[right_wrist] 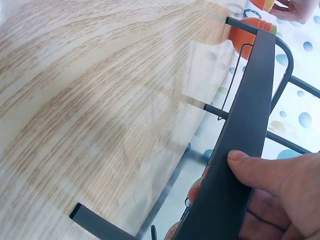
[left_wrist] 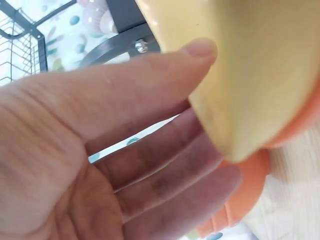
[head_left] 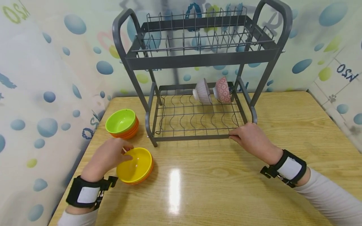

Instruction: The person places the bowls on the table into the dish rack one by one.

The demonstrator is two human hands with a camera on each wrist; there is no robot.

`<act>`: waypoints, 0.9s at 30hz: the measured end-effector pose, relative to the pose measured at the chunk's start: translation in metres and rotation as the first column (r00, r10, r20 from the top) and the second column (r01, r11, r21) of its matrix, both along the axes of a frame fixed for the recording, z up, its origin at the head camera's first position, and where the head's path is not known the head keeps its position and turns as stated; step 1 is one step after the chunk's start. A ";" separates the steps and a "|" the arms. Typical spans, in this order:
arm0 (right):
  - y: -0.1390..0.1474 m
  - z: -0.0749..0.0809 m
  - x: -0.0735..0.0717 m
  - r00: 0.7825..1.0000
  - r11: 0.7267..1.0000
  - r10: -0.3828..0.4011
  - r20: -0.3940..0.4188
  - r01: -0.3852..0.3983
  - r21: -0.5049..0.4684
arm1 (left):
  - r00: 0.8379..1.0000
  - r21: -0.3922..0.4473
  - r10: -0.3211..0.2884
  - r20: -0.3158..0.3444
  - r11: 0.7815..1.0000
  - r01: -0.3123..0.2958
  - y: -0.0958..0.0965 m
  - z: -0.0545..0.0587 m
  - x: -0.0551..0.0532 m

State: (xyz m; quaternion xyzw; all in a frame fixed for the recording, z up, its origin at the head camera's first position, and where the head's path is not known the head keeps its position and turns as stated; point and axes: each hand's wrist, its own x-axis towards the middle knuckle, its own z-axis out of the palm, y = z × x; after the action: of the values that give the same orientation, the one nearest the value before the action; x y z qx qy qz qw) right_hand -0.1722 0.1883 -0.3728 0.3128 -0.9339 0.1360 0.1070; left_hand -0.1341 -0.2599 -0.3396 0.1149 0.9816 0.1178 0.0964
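Left hand has the yellow bowl pinched at its rim, thumb inside; right hand grips the dish rack by its lower front rail! Round bowl, no long axis, nested over orange on the counter, well left of the right hand; the rack stretches crosswise, beyond and rightward.

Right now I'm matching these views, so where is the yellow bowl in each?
Head: the yellow bowl lies left of centre, below mid-height.
Left wrist: the yellow bowl looms large at upper right.
Right wrist: only a sliver of the yellow bowl, at the top edge, right of centre.
Shared landmark: the left hand, in all three.
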 end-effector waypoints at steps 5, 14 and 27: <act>0.001 -0.001 0.000 1.000 1.000 -0.005 -0.001 0.005 -0.007 | 0.999 0.006 0.008 -0.034 1.000 -0.008 0.000 -0.006 -0.002; 0.000 0.000 0.000 1.000 1.000 -0.009 0.002 0.009 -0.007 | 0.998 0.006 0.008 -0.058 1.000 -0.008 0.000 -0.009 -0.003; 0.000 0.000 0.001 1.000 1.000 -0.011 -0.005 0.011 -0.018 | 0.997 0.021 0.018 -0.069 1.000 -0.017 0.001 -0.002 -0.004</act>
State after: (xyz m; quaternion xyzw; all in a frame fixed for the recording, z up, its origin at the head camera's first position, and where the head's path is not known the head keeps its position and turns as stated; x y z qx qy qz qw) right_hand -0.1712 0.1883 -0.3725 0.3068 -0.9342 0.1429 0.1127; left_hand -0.1383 -0.2591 -0.3419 0.1114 0.9841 0.1248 0.0599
